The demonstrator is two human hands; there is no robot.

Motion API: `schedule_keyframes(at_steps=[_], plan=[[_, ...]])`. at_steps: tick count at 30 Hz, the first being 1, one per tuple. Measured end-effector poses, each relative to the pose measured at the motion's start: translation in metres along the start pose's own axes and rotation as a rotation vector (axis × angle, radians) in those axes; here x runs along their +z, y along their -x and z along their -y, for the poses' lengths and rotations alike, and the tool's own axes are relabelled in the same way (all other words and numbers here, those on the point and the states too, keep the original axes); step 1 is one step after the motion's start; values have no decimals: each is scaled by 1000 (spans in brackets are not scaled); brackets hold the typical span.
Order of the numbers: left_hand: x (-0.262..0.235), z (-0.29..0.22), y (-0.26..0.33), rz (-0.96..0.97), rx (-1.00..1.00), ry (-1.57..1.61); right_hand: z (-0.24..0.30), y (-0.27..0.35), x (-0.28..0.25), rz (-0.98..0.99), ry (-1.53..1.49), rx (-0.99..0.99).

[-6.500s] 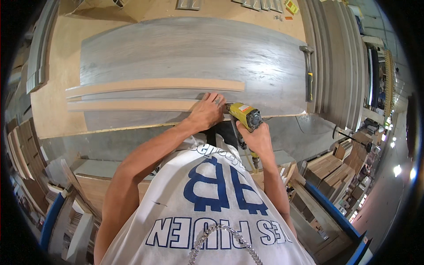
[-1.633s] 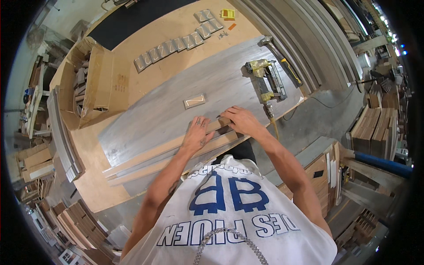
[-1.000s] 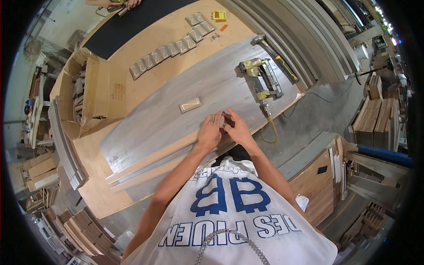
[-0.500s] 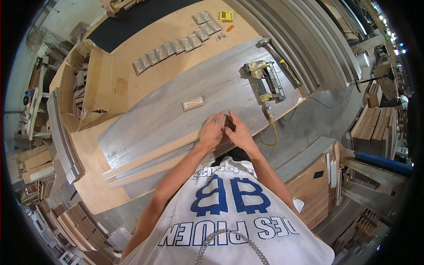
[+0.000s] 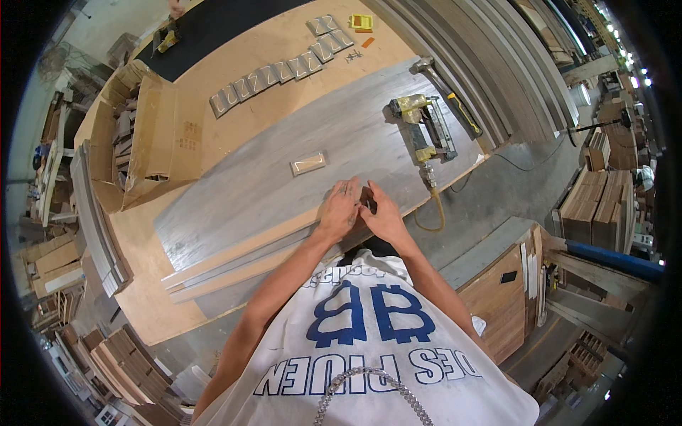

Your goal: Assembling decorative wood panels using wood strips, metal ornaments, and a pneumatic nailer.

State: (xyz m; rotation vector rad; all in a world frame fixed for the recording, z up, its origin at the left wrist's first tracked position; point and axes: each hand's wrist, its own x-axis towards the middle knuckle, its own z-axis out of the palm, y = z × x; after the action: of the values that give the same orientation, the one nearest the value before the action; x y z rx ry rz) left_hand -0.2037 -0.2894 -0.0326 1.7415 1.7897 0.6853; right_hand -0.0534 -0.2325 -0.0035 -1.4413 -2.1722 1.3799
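Observation:
My left hand [image 5: 341, 207] and my right hand [image 5: 383, 214] meet at the near edge of a grey wood-look board [image 5: 263, 167]. Their fingers are curled toward each other around a small piece that is mostly hidden, so I cannot make out what it is. Just beyond my left hand lies a small rectangular grey block [image 5: 308, 164] with a pale zigzag line on top. Near my left forearm, narrow strips [image 5: 234, 264] run along the board's near side. To the right of my hands rests a nail gun [image 5: 424, 129] with a yellow hose [image 5: 429, 226].
A hammer [image 5: 451, 99] lies past the nail gun. Similar blocks [image 5: 273, 77] form a row at the far side, near a yellow box [image 5: 361, 23]. An open carton [image 5: 145, 142] of offcuts stands left. Long boards [image 5: 490, 67] are stacked right. Another person's hand [image 5: 175, 8] shows far left.
My hands stay together, with less of the small piece showing between them. Far left, the other person's hand has drawn back from a yellow and black tool. The view has shifted slightly.

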Motion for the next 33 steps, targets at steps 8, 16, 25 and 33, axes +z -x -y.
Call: schedule_keyframes(at_steps=[8, 16, 25, 33], plan=[[-2, -2, 1, -37, 25, 14, 4, -5, 4, -24, 46, 44], [3, 1, 2, -48, 14, -10, 0, 6, 4, -31, 67, -59], [6, 1, 2, -38, -36, -17, -12, -89, -77, -619, 654, -278], [11, 5, 1, -52, -55, -5, 33, -119, -146, -227, 603, 165]])
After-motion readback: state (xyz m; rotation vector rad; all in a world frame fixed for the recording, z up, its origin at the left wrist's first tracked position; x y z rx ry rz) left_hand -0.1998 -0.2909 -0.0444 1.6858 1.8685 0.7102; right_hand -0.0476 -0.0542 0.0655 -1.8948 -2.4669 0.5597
